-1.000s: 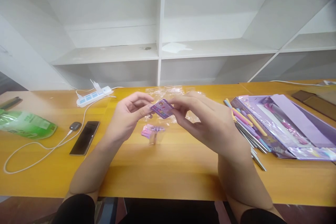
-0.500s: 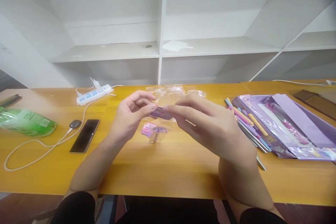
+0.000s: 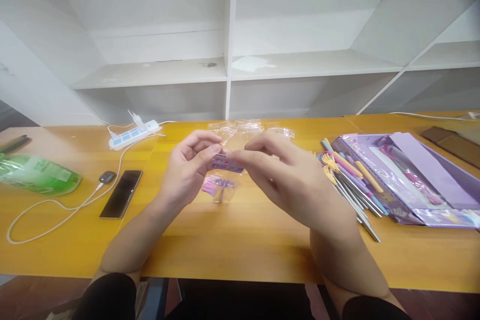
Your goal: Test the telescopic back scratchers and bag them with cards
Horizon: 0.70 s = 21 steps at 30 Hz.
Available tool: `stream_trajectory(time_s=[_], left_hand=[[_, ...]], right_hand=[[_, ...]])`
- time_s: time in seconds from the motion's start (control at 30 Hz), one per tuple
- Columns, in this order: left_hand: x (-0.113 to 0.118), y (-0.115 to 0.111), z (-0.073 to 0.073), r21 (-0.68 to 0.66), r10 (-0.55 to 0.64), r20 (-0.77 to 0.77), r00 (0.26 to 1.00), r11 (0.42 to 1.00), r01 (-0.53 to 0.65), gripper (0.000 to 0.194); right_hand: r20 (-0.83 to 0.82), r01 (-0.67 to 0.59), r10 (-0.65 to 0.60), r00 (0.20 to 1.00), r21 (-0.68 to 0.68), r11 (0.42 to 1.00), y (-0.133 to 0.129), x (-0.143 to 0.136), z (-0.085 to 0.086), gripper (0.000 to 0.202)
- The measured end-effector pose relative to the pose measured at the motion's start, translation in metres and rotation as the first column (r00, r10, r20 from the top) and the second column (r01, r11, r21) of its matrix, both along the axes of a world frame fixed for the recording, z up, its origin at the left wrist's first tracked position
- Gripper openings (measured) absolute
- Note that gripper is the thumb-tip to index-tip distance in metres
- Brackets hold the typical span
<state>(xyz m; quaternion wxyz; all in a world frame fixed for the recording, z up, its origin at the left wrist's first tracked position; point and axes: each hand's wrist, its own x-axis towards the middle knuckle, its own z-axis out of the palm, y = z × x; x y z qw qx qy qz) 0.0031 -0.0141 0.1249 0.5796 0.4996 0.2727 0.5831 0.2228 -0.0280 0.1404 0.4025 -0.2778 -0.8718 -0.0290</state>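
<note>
Between my two hands is a small flat purple card-like piece with a printed pattern. My left hand pinches its left end between thumb and fingers. The fingertips of my right hand close on its upper right edge. Below it on the table lie small pink and purple pieces with a bit of clear wrapping. Crumpled clear plastic wrappers spread behind my hands, partly hidden by them.
On the right, an open purple box stands beside pens and metal sticks. To the left are a phone, a power strip, a white cable and a green bag. White shelves rise behind.
My right hand has shifted slightly left and its wrist has turned a little. The purple piece has tilted, showing more of its printed face. My left hand is nearly unmoved.
</note>
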Motion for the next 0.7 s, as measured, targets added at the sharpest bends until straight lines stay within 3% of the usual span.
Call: stream_trajectory(time_s=[0.37, 0.5, 0.7], left_hand=[[0.004, -0.005, 0.001, -0.152, -0.038, 0.136, 0.990, 0.987, 0.059, 0.020], [0.006, -0.006, -0.001, -0.136, -0.018, 0.131, 0.991, 0.990, 0.036, 0.025], [0.002, -0.002, -0.001, -0.022, -0.080, 0.059, 0.995, 0.996, 0.082, 0.019]], right_hand=[[-0.015, -0.038, 0.039, 0.999, 0.063, 0.997, -0.001, -0.005, -0.002, 0.036], [-0.043, -0.049, 0.051, 0.998, 0.054, 0.997, -0.007, -0.004, -0.001, 0.023], [-0.122, -0.041, 0.053, 0.991, 0.098, 0.994, -0.010, -0.003, 0.000, 0.025]])
